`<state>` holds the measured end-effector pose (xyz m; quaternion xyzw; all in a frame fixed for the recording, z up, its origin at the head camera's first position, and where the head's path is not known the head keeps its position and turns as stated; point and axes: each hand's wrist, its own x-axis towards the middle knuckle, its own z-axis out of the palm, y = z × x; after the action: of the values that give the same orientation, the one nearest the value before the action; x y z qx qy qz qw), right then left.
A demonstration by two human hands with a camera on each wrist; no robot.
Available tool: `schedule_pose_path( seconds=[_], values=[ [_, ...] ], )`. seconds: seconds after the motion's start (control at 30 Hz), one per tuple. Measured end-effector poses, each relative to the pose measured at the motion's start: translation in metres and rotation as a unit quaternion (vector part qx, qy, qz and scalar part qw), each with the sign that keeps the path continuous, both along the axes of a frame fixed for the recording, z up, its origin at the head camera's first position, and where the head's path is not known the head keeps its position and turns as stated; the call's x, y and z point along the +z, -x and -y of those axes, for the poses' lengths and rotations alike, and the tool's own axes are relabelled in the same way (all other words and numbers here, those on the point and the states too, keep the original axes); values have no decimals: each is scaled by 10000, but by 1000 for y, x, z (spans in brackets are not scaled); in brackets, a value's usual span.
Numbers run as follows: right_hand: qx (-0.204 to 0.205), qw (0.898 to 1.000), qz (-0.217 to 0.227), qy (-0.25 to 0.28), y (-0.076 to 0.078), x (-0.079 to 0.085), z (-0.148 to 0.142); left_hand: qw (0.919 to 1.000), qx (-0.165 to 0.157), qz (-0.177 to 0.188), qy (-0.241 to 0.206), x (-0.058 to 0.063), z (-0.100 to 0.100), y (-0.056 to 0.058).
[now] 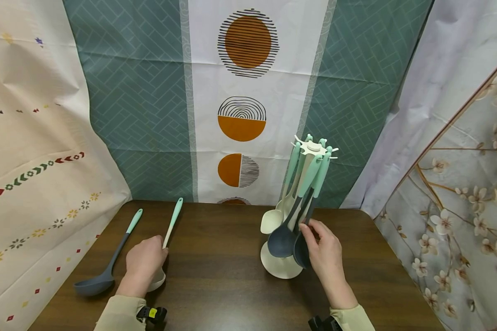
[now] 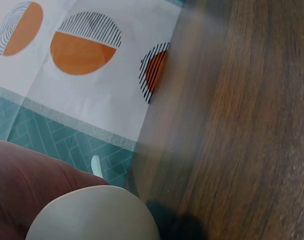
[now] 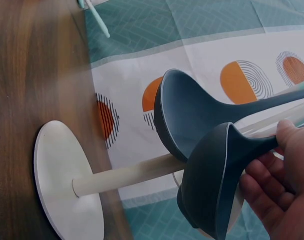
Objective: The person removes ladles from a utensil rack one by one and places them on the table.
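On the left, my left hand (image 1: 146, 260) grips a cream utensil (image 1: 157, 280) with a mint handle and a rounded head, its handle rising past the fist. That head (image 2: 96, 217) fills the bottom of the left wrist view; my fingers hide its middle. To the right, my right hand (image 1: 325, 250) pinches the handle of a dark blue-grey ladle (image 3: 207, 180) low down, near its bowl. This ladle hangs on a cream utensil stand (image 1: 282, 266). Beside it hangs another dark ladle (image 3: 189, 107), along with several cream and dark utensils with mint handles.
A dark ladle (image 1: 95, 284) with a mint handle lies at the table's left side. The brown wooden table (image 1: 219, 262) stretches between the hands. Patterned cloth (image 1: 141, 101) hangs behind it, with more cloth at both sides.
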<state>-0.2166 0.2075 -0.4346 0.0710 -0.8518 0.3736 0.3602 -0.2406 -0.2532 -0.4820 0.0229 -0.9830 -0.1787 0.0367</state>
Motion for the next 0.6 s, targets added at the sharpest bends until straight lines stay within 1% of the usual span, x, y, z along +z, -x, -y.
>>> schedule_pose_path(
  seconds=[0.17,0.33,0.43,0.6],
  values=[
    [-14,10000,38,-9,0,0,0,9999,-32,66,82,-1,4,-2],
    [-12,10000,58,7,-1,0,0,9999,11,108,99,-2,8,0],
    [3,10000,54,34,0,-1,0,9998,51,187,66,-1,11,1],
    [27,10000,-11,16,0,-1,0,9992,95,396,-11,1,17,0]
  ],
)
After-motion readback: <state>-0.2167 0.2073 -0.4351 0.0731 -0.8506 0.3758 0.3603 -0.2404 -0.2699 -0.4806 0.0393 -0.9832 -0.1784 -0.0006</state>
